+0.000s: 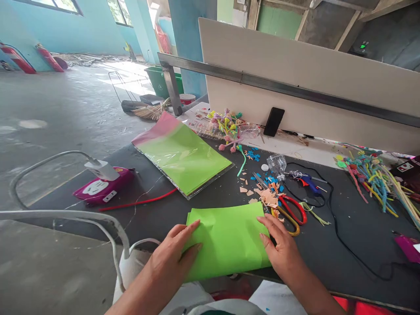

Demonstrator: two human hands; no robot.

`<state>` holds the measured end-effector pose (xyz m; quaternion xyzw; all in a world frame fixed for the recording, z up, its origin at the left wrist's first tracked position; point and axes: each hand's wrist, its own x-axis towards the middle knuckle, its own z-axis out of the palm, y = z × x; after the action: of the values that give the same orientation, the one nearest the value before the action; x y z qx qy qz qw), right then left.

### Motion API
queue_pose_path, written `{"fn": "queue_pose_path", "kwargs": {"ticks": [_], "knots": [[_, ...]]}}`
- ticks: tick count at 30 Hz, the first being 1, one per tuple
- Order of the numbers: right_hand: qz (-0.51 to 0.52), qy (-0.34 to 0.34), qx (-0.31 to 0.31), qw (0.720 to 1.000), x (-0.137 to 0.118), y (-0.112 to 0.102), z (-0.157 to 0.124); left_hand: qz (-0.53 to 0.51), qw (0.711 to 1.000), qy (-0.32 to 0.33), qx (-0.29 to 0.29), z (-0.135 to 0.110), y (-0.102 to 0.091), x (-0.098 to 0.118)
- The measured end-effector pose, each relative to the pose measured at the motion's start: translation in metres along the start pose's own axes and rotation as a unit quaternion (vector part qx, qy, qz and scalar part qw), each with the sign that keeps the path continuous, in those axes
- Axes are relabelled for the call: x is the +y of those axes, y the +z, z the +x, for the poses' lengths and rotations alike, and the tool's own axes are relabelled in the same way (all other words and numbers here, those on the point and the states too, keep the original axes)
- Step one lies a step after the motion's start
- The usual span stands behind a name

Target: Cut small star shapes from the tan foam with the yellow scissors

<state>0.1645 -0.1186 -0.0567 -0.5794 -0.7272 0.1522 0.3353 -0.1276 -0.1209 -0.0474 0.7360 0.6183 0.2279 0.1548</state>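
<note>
A folded sheet of bright green paper [229, 238] lies at the near edge of the dark table [344, 227]. My left hand [175, 253] rests on its left edge with fingers stretched flat over the paper. On the sheet's right edge lies my right hand [278, 245], fingers flat and slightly apart. Neither hand grips anything. Red and yellow scissors [290, 212] sit just beyond my right hand among paper scraps [267, 197].
A plastic-wrapped stack of green and pink paper [180, 153] lies further back on the left. A blue glue gun [308, 183] with a black cable, pipe cleaners [374, 179], a phone [273, 121] leaning on the white board, and a pink device [101, 188] are around.
</note>
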Motion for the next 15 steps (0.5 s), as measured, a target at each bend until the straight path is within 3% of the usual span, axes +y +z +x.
{"fn": "queue_pose_path", "kwargs": {"ticks": [9,15], "knots": [[-0.074,-0.044,-0.101,0.991,-0.008,-0.009,0.019,-0.017,1.000,0.019,0.006,-0.010,-0.007,0.003],[-0.068,-0.032,-0.063,0.995,-0.006,-0.011,0.022,-0.034,0.998,0.058,-0.013,-0.009,-0.006,-0.003]]}}
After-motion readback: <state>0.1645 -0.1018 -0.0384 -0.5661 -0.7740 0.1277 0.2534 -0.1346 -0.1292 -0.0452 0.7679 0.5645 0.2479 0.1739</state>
